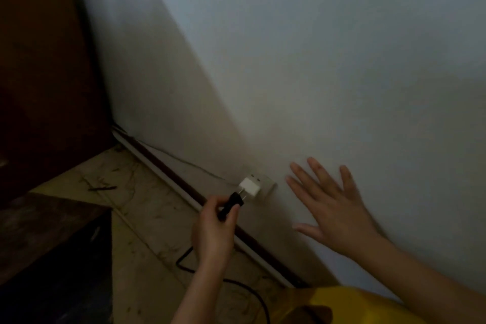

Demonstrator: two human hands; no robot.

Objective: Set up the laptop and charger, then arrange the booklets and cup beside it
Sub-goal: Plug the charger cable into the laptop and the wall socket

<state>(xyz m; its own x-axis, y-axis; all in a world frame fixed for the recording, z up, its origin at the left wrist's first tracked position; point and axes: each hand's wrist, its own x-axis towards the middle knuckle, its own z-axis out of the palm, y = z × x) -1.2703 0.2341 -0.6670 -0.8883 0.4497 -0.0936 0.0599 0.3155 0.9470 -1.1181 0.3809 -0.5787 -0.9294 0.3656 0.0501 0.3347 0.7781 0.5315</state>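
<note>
Black plug (231,205) in grip of left hand (214,230) at boxy adapter (250,187); right hand (335,218) splayed.

A: Where is the plug (231,204) held?
B: Just before the adapter (250,187), seated on the socket (268,184).
A: And the right hand (334,216)?
B: Spread on the wall (342,73), right of the socket.

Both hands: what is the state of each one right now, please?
Left hand: holds the black plug, prongs at the white adapter.
Right hand: open, fingers spread near the wall, holding nothing.
</note>
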